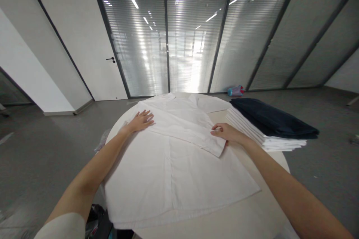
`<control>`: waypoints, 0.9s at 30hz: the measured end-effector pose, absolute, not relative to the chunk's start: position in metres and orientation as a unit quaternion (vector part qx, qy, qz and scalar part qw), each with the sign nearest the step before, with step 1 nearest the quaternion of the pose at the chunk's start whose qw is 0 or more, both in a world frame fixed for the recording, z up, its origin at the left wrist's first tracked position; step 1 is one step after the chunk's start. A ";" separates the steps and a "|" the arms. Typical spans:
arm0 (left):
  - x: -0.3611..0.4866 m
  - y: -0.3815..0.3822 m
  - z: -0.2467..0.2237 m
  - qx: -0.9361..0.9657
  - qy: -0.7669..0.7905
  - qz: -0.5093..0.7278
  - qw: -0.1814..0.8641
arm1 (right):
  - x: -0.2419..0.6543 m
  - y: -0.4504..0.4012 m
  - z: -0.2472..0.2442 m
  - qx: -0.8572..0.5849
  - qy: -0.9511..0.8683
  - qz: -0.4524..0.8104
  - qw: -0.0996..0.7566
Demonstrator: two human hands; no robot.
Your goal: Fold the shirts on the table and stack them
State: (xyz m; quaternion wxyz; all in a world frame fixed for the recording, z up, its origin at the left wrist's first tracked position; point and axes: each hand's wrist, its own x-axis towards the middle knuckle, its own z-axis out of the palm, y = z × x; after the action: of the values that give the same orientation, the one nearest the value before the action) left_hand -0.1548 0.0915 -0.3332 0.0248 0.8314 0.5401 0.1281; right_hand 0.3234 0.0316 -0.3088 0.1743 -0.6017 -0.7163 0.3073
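A white button-up shirt (pixel 146 179) lies spread over the round table, its buttoned front facing up and its hem toward me. One sleeve (pixel 182 130) is folded across the chest, with its cuff at the right. My left hand (pixel 141 120) rests flat on the folded sleeve near the shoulder, fingers spread. At the cuff end, my right hand (pixel 226 133) has its thumb and fingers closed on the sleeve's edge. The other sleeve (pixel 213 103) stretches out to the far right.
On the table's right side stands a stack of folded white cloth (pixel 249 129) topped by folded dark navy cloth (pixel 272 117). Bare table top (pixel 238 216) shows at the front right. A bag with dark items (pixel 97 220) is below the table's left edge. A colourful bundle (pixel 235 90) lies by the glass wall.
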 end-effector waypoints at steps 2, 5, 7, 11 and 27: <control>-0.134 0.078 -0.320 0.852 0.493 0.176 0.027 | 0.321 0.028 -0.305 -0.605 -0.705 0.327 0.171; -0.086 0.049 -0.300 0.903 0.372 0.202 0.074 | 0.316 0.023 -0.300 -0.615 -0.710 0.301 0.165; -0.052 0.027 -0.294 0.942 0.288 0.159 0.060 | 0.313 0.022 -0.298 -0.620 -0.719 0.267 0.164; -0.006 -0.003 -0.304 0.960 0.250 0.120 -0.034 | 0.311 0.021 -0.299 -0.617 -0.729 0.245 0.167; -0.002 -0.002 -0.336 0.936 0.251 0.243 0.046 | 0.317 0.022 -0.303 -0.624 -0.740 0.218 0.121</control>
State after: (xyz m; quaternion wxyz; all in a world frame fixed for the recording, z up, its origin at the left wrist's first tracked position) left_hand -0.0024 -0.0023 -0.3360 0.0462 0.9357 0.2512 0.2433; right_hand 0.3166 0.0225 -0.3029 0.1213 -0.6242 -0.7404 0.2180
